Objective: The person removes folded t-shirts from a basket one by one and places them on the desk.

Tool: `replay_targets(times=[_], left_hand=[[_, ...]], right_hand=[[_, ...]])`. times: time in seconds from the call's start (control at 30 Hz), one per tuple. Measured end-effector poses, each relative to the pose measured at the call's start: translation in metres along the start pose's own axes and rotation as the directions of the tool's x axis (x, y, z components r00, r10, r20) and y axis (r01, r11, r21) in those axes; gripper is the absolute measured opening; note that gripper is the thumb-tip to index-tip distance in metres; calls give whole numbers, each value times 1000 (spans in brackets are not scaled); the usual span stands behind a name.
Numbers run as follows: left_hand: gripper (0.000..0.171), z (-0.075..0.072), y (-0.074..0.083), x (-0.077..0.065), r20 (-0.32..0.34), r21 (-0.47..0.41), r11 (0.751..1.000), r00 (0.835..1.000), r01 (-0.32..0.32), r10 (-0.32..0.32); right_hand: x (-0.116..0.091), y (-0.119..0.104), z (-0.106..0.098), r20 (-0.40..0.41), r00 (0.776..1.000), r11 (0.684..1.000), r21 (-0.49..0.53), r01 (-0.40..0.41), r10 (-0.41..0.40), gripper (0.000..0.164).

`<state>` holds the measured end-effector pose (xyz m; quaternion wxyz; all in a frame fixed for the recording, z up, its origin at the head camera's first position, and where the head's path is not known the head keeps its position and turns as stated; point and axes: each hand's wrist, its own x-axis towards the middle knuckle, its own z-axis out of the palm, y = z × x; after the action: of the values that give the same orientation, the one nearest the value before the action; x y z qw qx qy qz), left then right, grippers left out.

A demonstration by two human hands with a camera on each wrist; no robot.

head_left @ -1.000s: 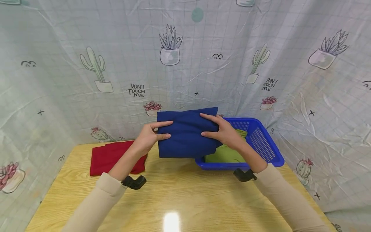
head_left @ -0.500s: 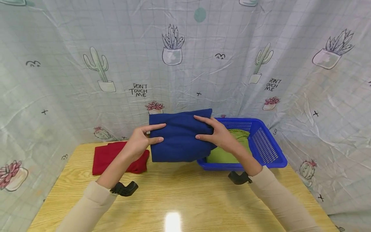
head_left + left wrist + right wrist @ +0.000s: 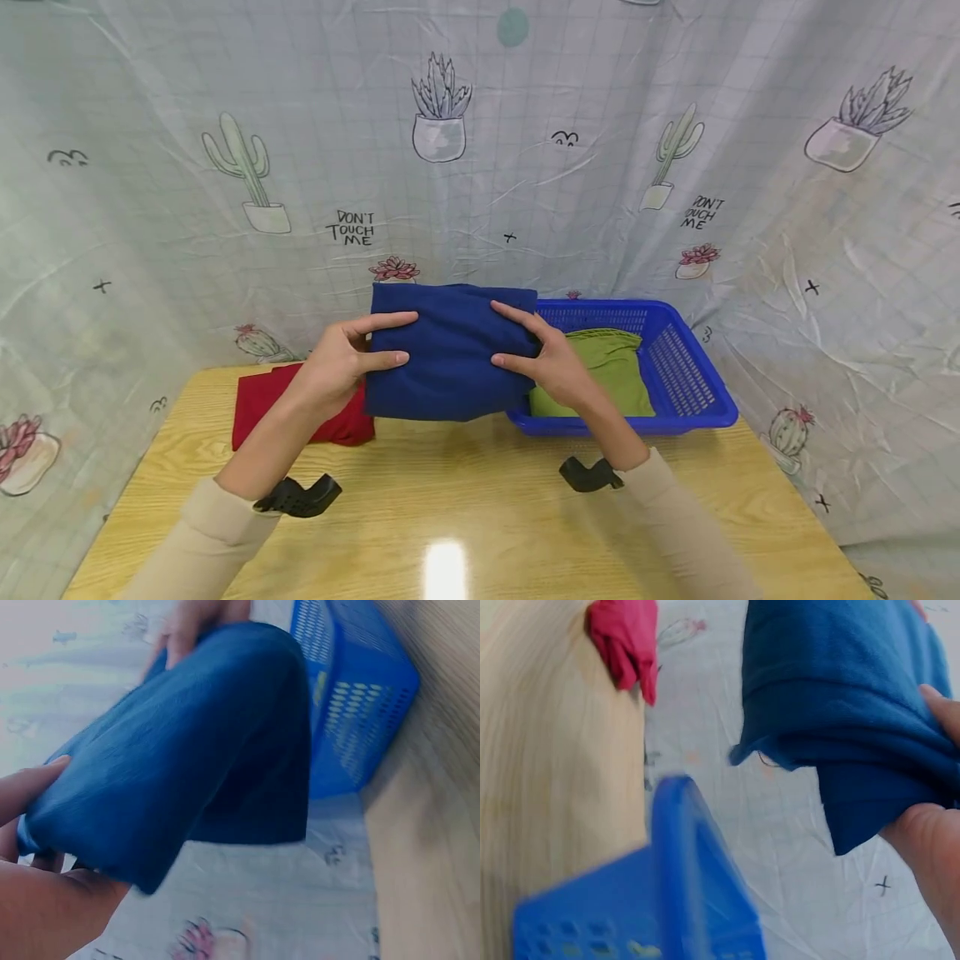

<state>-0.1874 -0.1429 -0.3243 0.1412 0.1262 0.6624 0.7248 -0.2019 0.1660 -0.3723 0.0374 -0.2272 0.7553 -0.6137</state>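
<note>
Blue cloth (image 3: pixel 450 358) was held up over the table (image 3: pixel 375 533), between red cloth (image 3: pixel 258 400) and basket (image 3: pixel 681 371). Left hand (image 3: pixel 337 360) and right hand (image 3: pixel 555 362) each pinched a side. Likely a mid-air handling step; next move probably called for even two-handed support.

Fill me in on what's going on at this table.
A person is holding up a blue cloth above the table, gripping one side with the left hand and the other with the right hand. A red cloth lies on the table to the left, partly hidden by the left forearm. To the right stands a blue basket with a green cloth inside.
</note>
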Motion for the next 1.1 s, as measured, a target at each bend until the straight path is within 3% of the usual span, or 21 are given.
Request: replay_targets(times=[0.2, 0.4, 0.6, 0.67, 0.77, 0.83, 0.9, 1.03, 1.1], left_hand=[[46, 9, 23, -12, 91, -71, 997, 996, -8, 15], [49, 14, 34, -22, 182, -112, 992, 980, -65, 85], [50, 9, 37, -28, 219, -170, 978, 963, -124, 161], [51, 3, 37, -32, 202, -166, 974, 962, -152, 184], [54, -8, 38, -39, 167, -152, 971, 963, -187, 212], [55, -17, 37, -44, 140, -146, 970, 966, -197, 217], [54, -27, 36, -51, 105, -138, 972, 973, -190, 205], [53, -43, 29, -62, 44, -114, 981, 985, -158, 164], [54, -51, 24, -67, 8, -63, 987, 988, -151, 151]], right_hand=[[1, 13, 17, 29, 994, 965, 244, 95, -105, 72], [7, 24, 43, 118, 970, 865, 485, 130, -212, 89], [15, 30, 74, 55, 957, 785, 587, 199, -284, 97], [18, 28, 80, 23, 955, 761, 609, 222, -297, 93], [21, 20, 83, -14, 951, 750, 611, 252, -308, 86], [22, 14, 82, -23, 951, 758, 598, 260, -308, 82], [23, 8, 82, -8, 956, 788, 565, 245, -292, 79], [19, -4, 78, 26, 975, 909, 367, 197, -222, 73], [18, -8, 78, 30, 980, 954, 237, 183, -196, 72]])
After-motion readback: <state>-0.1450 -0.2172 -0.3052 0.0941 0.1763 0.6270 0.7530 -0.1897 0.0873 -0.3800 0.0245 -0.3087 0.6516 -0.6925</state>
